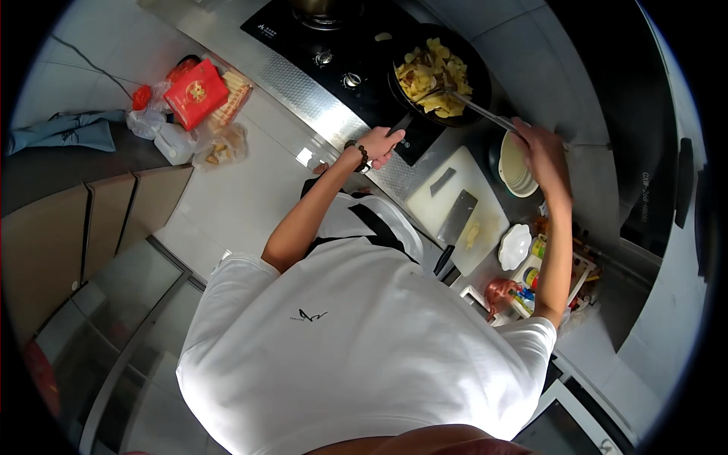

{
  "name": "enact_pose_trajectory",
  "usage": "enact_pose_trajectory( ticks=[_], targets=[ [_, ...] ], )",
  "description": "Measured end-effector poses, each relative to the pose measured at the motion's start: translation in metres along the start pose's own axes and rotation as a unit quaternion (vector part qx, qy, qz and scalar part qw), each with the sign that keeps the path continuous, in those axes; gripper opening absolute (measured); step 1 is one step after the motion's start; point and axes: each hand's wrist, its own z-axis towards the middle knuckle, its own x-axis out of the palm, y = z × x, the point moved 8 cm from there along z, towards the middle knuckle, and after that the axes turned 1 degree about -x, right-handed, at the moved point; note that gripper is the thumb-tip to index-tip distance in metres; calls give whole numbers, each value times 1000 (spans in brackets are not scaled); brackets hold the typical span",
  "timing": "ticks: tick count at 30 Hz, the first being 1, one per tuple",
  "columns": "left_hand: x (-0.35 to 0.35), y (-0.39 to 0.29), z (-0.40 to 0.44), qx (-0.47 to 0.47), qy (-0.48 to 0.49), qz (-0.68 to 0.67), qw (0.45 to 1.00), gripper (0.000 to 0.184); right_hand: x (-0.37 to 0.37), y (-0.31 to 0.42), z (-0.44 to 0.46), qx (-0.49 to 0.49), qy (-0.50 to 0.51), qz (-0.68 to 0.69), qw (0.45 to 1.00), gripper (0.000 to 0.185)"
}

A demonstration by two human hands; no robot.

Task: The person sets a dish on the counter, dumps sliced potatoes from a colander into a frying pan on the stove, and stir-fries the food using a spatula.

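Observation:
My left hand [378,147] is closed around the handle of a black wok [481,76] on the stove. Yellow slices of food [434,70], which look like potato, fill much of the wok. In my right hand [541,155] is the long metal handle of a spatula [485,114]. Its far end lies among the slices, and the blade is mostly hidden by them. Below my right hand stands a cream bowl [516,168] with ridged inner walls.
A white cutting board [479,199] holds a cleaver [458,216] and chopped bits. Beside it are a white scalloped dish [515,247] and a rack of condiments [534,279]. A pot [318,7] sits on the far burner. Red packaging [196,94] lies on the left counter.

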Motion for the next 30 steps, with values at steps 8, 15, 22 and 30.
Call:
enact_pose_trajectory(
  ticks=[8,15,22,30],
  targets=[
    [6,-5,-4,14,-10,10,1000,47,94,-8,14,151,-69,-23,986,16],
    [10,6,7,10,14,-38,999,45,92,-9,23,176,-108,-25,978,27],
    [15,2,10,-2,41,-94,995,41,109,-5,-6,191,-51,-42,979,33],
    [18,1,13,10,40,-100,994,41,44,6,-53,226,-153,-12,962,22]
  ],
)
